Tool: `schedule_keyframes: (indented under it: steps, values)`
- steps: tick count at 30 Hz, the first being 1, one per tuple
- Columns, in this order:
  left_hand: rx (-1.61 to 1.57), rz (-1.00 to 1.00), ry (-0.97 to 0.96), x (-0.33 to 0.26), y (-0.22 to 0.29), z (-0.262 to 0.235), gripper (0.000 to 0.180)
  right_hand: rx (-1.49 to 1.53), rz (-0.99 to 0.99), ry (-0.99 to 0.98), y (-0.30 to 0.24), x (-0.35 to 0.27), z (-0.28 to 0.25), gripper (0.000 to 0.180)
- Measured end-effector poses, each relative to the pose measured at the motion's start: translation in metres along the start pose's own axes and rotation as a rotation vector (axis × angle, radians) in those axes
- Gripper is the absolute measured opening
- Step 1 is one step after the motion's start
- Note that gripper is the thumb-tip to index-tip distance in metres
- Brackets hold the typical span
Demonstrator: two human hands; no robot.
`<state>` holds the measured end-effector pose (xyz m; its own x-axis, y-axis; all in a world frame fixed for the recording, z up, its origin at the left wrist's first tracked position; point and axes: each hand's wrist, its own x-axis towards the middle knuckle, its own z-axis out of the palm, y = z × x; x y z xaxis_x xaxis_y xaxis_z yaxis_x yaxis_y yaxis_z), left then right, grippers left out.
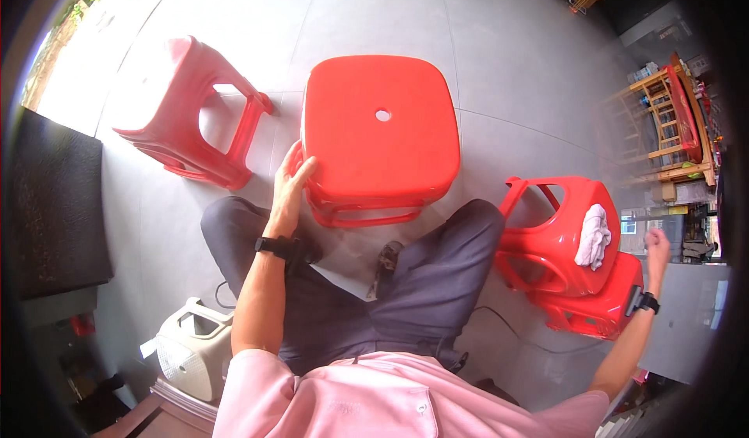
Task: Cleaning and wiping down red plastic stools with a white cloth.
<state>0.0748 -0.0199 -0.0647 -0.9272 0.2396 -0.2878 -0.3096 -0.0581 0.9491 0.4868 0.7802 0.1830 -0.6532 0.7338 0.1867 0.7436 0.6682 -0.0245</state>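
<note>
A red plastic stool [382,145] with a square, round-cornered seat and a small centre hole stands upright before my knees. My left hand [290,188] is closed against its left side, thumb near the seat's edge and the other fingers partly hidden along the side. My right hand [657,247] is held out at the far right with its fingers curled, beyond two more red stools. What it holds, if anything, is too small to make out. On the nearer of those, a red stool [558,239], lies a crumpled whitish cloth [594,237].
Another red stool [187,110], washed out by glare, stands at the left. A beige stool [191,352] is by my left hip, and a dark panel [58,204] borders the left. A cable [519,336] runs along the floor at right. Wooden racks [675,122] stand farther right.
</note>
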Motion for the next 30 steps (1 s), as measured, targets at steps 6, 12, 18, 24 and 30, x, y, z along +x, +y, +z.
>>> schedule_keyframes:
  steps: [6,12,18,24,30]
  values:
    - [-0.156,0.028,-0.032,0.0,0.005,0.021,0.074,0.247,-0.061,-0.144,-0.029,-0.049,0.188,0.076]
    - [0.154,0.152,0.188,-0.003,-0.005,0.008,0.066,0.147,0.122,-0.015,-0.127,-0.079,0.189,0.064]
    - [0.694,0.645,0.407,-0.001,0.002,0.022,0.051,1.005,0.219,0.051,-0.156,-0.072,0.141,0.048]
    - [-0.025,0.045,-0.67,-0.059,0.076,0.073,0.064,1.322,-0.195,-0.436,-0.398,-0.149,0.074,0.031]
    - [-0.429,0.01,-0.888,-0.061,0.025,0.092,0.071,0.777,-0.785,-0.43,-0.555,-0.254,0.051,0.034]
